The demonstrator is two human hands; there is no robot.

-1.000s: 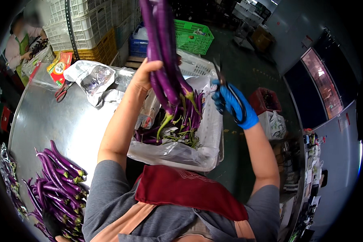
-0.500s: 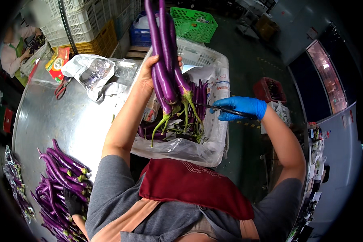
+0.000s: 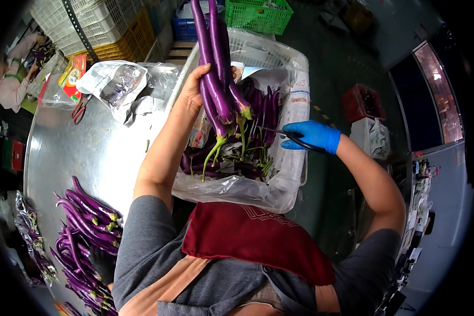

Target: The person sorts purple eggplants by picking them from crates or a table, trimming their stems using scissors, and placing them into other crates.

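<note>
My bare left hand (image 3: 196,85) is closed round a bunch of long purple eggplants (image 3: 214,79), held tilted above a lined white crate (image 3: 302,113). Their stem ends point down toward me. The right eggplant in the bunch ends in a short green stub, while long green stems (image 3: 216,148) hang from the others. In a blue glove, my right hand (image 3: 312,135) grips black-handled scissors (image 3: 295,138). Their blades point left, close beside the hanging stems. More eggplants (image 3: 268,113) and cut stem pieces lie inside the crate.
At lower left, eggplants (image 3: 84,237) are heaped on the metal table (image 3: 84,152), with another person's dark-gloved hand (image 3: 101,265) among them. Red-handled scissors (image 3: 79,109) and a plastic bag (image 3: 113,87) lie farther back. Green (image 3: 258,16) and red (image 3: 362,102) crates stand beyond.
The right eggplant's long stem is now a short stub. My right hand and the scissors have shifted slightly left in relation to the crate. My left hand keeps its hold.
</note>
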